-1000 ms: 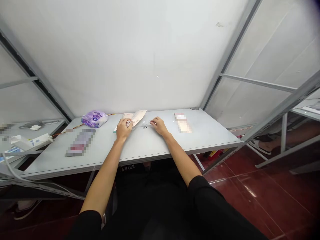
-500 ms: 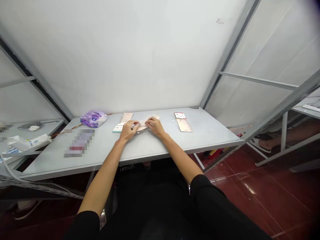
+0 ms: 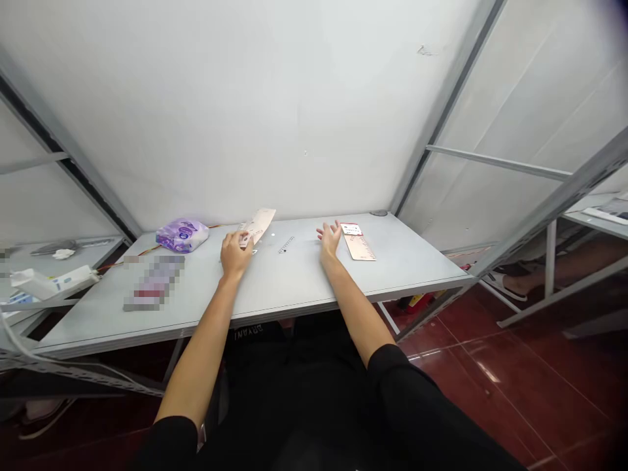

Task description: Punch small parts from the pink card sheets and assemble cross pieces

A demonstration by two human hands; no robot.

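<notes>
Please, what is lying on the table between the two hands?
In the head view, a narrow dark-dotted strip lies on the table between the left hand, holding a paper slip, and the right hand.

My hands part: left hand (image 3: 235, 255) lifts a paper slip (image 3: 258, 226), right hand (image 3: 328, 239) spreads open, dotted strip (image 3: 286, 244) left on the counter (image 3: 294, 281).

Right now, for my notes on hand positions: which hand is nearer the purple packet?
Left. The left hand, holding a paper slip, is just to the packet's right in view, not touching the purple packet. The right hand, open, is much farther right.
</notes>
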